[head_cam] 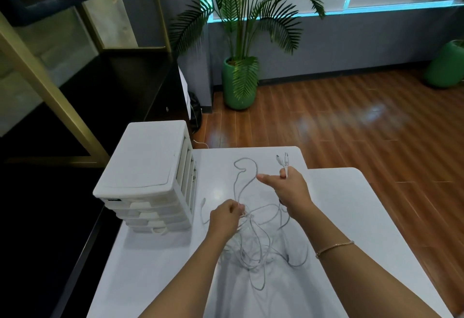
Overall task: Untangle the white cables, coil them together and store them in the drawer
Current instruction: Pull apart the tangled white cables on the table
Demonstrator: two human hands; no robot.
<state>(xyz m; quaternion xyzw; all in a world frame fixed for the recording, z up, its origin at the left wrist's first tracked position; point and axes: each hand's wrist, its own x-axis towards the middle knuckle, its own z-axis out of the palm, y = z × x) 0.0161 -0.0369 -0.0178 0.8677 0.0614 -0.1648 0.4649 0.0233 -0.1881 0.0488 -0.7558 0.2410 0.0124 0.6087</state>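
A tangle of thin white cables (253, 245) lies loose on the white table (155, 275), with loops running up toward the far edge. My left hand (224, 220) pinches a strand at the tangle's upper left. My right hand (288, 189) is raised above the table and grips two cable ends, whose plugs (282, 159) stick up past my fingers; the thumb points left. A white plastic drawer unit (148, 174) stands at the table's left, all its drawers shut.
A second white table (356, 207) joins on the right. Beyond lie a wooden floor and a palm in a green pot (239, 84). A dark cabinet with gold frames fills the left.
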